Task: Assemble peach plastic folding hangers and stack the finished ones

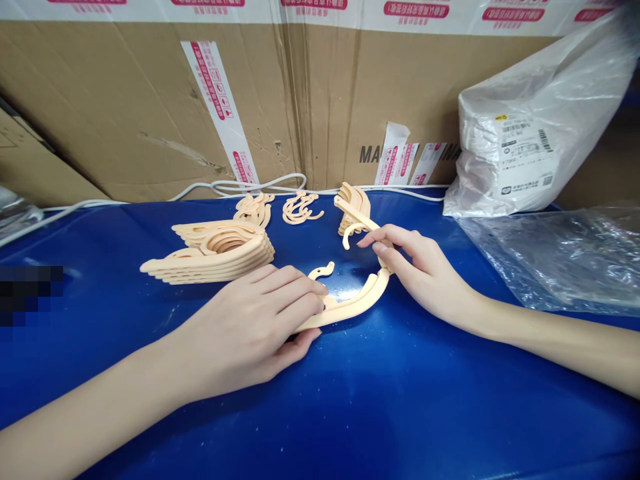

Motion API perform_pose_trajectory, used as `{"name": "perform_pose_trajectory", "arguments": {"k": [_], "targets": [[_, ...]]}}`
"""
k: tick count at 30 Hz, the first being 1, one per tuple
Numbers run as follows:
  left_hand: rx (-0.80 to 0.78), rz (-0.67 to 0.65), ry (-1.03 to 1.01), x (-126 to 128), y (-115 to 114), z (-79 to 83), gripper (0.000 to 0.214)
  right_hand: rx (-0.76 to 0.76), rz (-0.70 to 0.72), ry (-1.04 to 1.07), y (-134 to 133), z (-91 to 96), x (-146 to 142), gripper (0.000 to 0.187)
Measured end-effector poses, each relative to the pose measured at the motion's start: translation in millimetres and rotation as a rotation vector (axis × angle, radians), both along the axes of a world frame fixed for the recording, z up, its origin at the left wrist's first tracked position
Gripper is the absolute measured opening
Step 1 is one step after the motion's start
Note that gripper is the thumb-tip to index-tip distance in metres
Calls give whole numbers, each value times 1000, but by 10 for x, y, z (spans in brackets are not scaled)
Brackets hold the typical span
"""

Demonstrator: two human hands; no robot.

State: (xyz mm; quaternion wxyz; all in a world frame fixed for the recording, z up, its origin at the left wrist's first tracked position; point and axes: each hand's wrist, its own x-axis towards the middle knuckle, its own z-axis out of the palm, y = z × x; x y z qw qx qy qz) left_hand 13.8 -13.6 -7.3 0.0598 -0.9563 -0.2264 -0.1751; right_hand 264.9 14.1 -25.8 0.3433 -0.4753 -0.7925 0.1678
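A cream plastic folding hanger [356, 305] lies low over the blue table, bent in a wide curve between my hands. My left hand [253, 320] is closed around its left arm, the thumb below and the fingers on top, hiding that end. With thumb and forefinger, my right hand [425, 270] pinches the other arm just above the bend. That arm slants up and left, and a small hook stands out from it. Beyond my left fingers, a small curved piece [323, 271] with a hole shows; whether it joins the hanger is hidden.
Left of centre is a neat stack of cream hanger parts [215, 267]. Behind it lie two piles of small curved pieces [300, 212]. Another stack [356, 193] stands behind the right arm. A white cable [200, 187], cardboard boxes [125, 100] and a plastic bag [525, 147] line the back.
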Motion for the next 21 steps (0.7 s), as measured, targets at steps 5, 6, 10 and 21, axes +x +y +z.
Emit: {"name": "perform_pose_trajectory", "arguments": {"k": [5,6,10,21], "targets": [[-2,-4,-7,8,-2,0,8,-5,17,-5,1,4,-9,21],[-11,-6,-9,9,-3,-2,9,-6,22,-8,1,7,-11,21],[-80,-15,-51,2,-5,-13,16,-3,75,-39,-1,23,-7,22],[79,73,-110,-128,77,14,19,123,345,-167,-63,46,7,23]]}}
